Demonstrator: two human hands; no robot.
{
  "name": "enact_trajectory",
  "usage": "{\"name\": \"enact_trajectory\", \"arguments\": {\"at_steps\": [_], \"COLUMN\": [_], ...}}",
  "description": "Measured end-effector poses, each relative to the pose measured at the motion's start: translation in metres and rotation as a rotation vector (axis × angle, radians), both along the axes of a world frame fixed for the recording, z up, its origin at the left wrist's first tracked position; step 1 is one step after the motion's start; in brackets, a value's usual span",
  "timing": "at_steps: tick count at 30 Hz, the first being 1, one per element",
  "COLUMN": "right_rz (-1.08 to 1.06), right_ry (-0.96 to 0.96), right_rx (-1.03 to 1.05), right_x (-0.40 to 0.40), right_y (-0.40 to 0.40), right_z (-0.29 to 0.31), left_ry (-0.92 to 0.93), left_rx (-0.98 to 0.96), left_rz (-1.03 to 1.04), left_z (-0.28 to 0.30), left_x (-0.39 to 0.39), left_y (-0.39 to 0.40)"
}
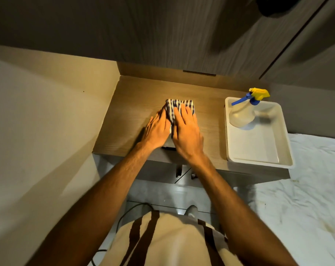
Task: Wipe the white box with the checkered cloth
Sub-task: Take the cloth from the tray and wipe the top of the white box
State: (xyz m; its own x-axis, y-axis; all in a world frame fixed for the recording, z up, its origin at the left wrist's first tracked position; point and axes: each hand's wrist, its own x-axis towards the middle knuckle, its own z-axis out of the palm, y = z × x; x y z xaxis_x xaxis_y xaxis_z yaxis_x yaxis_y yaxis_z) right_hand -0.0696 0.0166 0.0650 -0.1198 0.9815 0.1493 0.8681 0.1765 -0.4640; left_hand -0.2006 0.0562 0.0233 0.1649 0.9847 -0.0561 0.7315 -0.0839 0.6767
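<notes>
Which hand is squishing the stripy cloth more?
The right hand: it lies flat on top of the checkered cloth. The left hand only touches the cloth's left edge, resting mostly on the wooden desk.

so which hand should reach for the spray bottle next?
Probably right: the bottle sits in the tray on its side. The left hand would have to cross over.

Count, single view. Hands: 2, left hand (pixel 156 129) and right hand (pixel 186 131), centre of frame, both flat. Checkered cloth (pixel 179 108): 1, centre, under the fingers. White box (pixel 167 143): 1, mostly hidden, only a small part seen between the wrists. Tray (pixel 258 150): 1, right of centre. Spray bottle (pixel 243 112): 1, in the tray's upper part. Bench (pixel 128 116): 1. Bed (pixel 306 189): 1, lower right.
</notes>
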Motion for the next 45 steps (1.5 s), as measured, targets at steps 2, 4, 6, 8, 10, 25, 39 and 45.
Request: {"name": "enact_trajectory", "arguments": {"at_steps": [2, 4, 6, 8, 10, 25, 39, 45], "right_rz": [0.002, -0.048, -0.122, -0.165, -0.143, -0.076, -0.061, 0.057], "right_ry": [-0.002, 0.045, 0.131, 0.188, 0.135, 0.110, 0.110, 0.087], "right_rx": [-0.005, -0.025, -0.022, -0.015, -0.008, -0.005, 0.000, 0.000], "right_x": [0.007, 0.011, 0.009, 0.006, 0.000, 0.002, 0.010, 0.017], "right_y": [0.031, 0.042, 0.026, -0.005, -0.035, -0.045, -0.044, 0.020], "right_z": [0.003, 0.001, -0.005, -0.009, -0.012, -0.005, -0.006, 0.009], "left_ry": [-0.012, 0.004, 0.037, 0.047, 0.048, 0.106, 0.099, 0.119], "left_rx": [-0.008, -0.028, -0.014, 0.003, -0.001, -0.043, -0.069, -0.065], "left_rz": [0.014, 0.049, 0.070, 0.062, 0.051, 0.051, 0.038, 0.071], "left_z": [0.001, 0.003, 0.005, 0.006, 0.005, 0.011, 0.011, 0.013], "left_x": [0.004, 0.006, 0.007, 0.008, 0.006, 0.006, 0.009, 0.010], "left_y": [0.000, -0.002, -0.004, -0.006, -0.006, -0.005, -0.005, -0.002]}}
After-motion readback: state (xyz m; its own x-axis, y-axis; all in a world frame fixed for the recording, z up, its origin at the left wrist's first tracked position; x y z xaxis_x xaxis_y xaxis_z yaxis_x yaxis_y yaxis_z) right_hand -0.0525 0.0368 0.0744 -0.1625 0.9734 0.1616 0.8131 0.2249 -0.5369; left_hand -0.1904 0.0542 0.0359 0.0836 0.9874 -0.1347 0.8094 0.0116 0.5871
